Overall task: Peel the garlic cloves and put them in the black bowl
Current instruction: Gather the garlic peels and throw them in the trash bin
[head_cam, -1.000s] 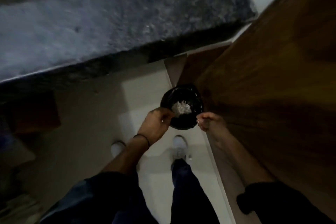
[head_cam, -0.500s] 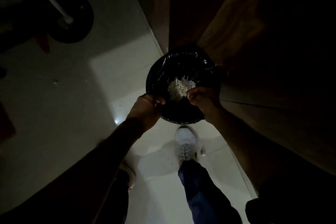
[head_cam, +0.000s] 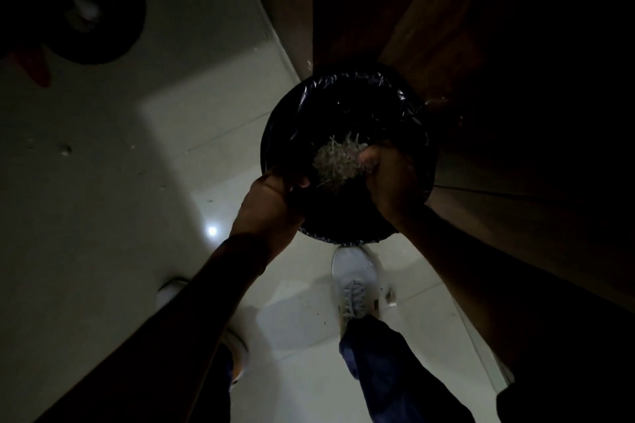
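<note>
Pale heap (head_cam: pixel 338 161), likely garlic skins, lies over mouth of black-lined bin (head_cam: pixel 343 93), between both hands. Peeled cloves, black bowl not made out: too dark. Left hand (head_cam: pixel 271 199) curls over dark rim (head_cam: pixel 293 189) at near left. Right hand (head_cam: pixel 391 178) bunched against heap, clutching or sweeping — cannot tell. Judged step: dumping waste. Stay low over liner, sweep inward, keep flakes off floor (head_cam: pixel 171 113). Count — one heap, one bin, two hands, two white shoes (head_cam: pixel 357 278).

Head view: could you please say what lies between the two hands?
A pale heap of papery scraps, framed by the round black plastic-lined bin, in the head view.
</note>
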A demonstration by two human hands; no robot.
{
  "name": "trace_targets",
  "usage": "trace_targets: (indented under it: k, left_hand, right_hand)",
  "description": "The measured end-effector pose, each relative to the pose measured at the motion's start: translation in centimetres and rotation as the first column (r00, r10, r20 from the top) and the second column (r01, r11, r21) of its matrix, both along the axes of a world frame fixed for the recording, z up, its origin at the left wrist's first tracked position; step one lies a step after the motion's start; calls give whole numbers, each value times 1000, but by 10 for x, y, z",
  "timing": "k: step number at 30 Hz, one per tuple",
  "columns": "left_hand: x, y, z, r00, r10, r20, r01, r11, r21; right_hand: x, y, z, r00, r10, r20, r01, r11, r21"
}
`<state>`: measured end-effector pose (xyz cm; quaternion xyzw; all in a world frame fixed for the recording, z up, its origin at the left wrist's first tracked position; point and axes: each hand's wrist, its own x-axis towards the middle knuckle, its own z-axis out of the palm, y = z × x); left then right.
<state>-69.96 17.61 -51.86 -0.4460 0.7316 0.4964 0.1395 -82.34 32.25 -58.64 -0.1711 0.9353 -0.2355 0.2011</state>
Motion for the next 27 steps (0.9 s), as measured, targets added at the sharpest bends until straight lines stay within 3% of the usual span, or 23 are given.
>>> trace_targets:
  k: [5, 9, 13, 18, 21, 27]
  left_hand:
    - [3, -2, 12, 999, -32, -26, 31, 999, -45]
    - [7, -5, 30, 997, -79, -24, 78, 995, -65]
    - [18, -6, 64, 988, -154, -18, 152, 985, -84]
    - [51, -11, 135, 984, -178, -18, 175, 981, -89]
    - [84, -16, 189, 990, -138, 2, 137, 986, -90]
    - [178, -39, 321, 1000, 15, 22, -10, 975, -220]
  right_hand:
    - [-10, -4, 20, 982, 64, 180, -64, 998, -3]
    - [-6, -5, 40, 988, 121, 97, -115, 991, -68]
    - [7, -5, 71, 968, 110, 227, -78, 987, -143]
    - [39, -19, 155, 922, 284, 264, -219, 943, -251]
    - [67, -33, 212, 884, 302, 358, -195, 933, -304]
    - [137, -87, 344, 822, 456, 341, -269, 839, -472]
